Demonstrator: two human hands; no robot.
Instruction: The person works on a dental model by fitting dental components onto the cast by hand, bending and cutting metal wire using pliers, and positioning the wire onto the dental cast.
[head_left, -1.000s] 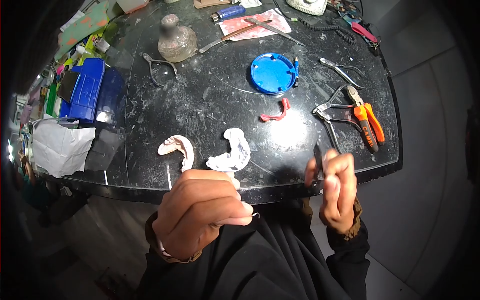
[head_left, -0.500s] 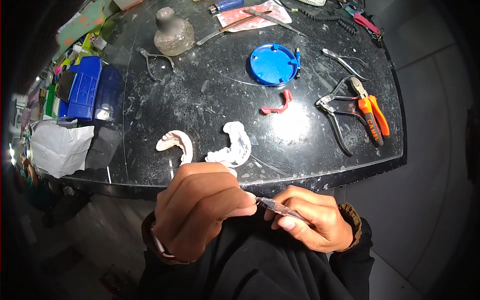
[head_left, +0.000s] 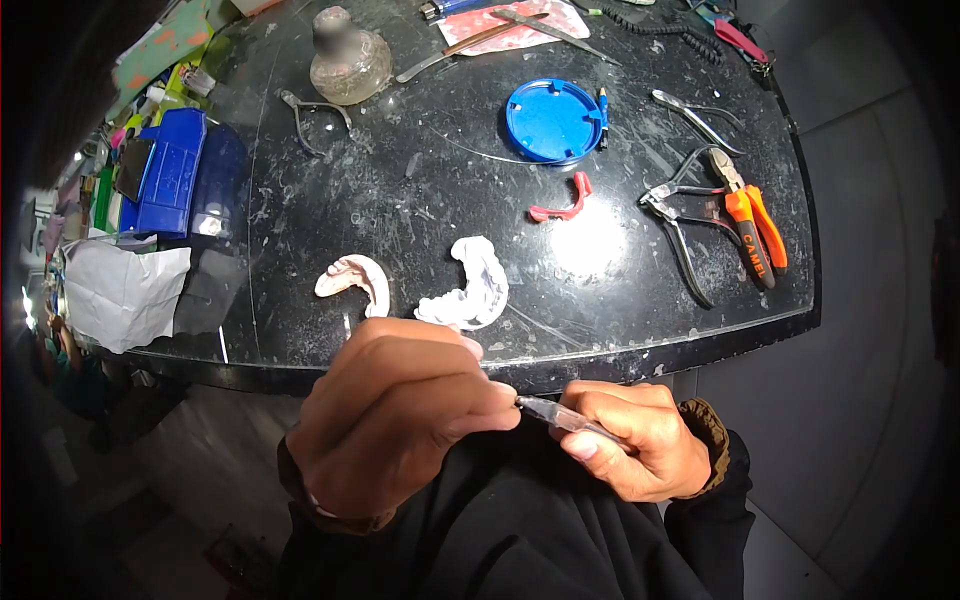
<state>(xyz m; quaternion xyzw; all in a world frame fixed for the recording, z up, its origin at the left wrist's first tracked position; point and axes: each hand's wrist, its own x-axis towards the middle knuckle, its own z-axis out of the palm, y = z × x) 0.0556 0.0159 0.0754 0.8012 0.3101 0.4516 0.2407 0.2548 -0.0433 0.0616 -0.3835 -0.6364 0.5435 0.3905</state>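
My right hand [head_left: 640,440] is wrapped around metal pliers [head_left: 558,412], whose jaws point left. Thumb and fingers pinched, my left hand [head_left: 395,410] meets the tip of those pliers; whatever small thing lies in the pinch is too small to make out. Both hands are in front of the table's near edge, above a black garment. Just beyond my left hand lie a pinkish dental cast [head_left: 372,280] and a white dental cast [head_left: 487,285], the white one partly hidden by my fingers. Farther off is a red curved wax piece [head_left: 570,205].
On the black table [head_left: 420,190] are a blue round lid [head_left: 553,120], orange-handled cutters [head_left: 755,225] and several metal pliers [head_left: 683,235]. A glass burner bottle [head_left: 350,70] stands at the back. Blue bins [head_left: 170,175] and crumpled white paper [head_left: 130,290] are at left.
The pliers and my right hand have shifted slightly right and turned a little. My left hand still pinches at their tip. The whole view has moved slightly.
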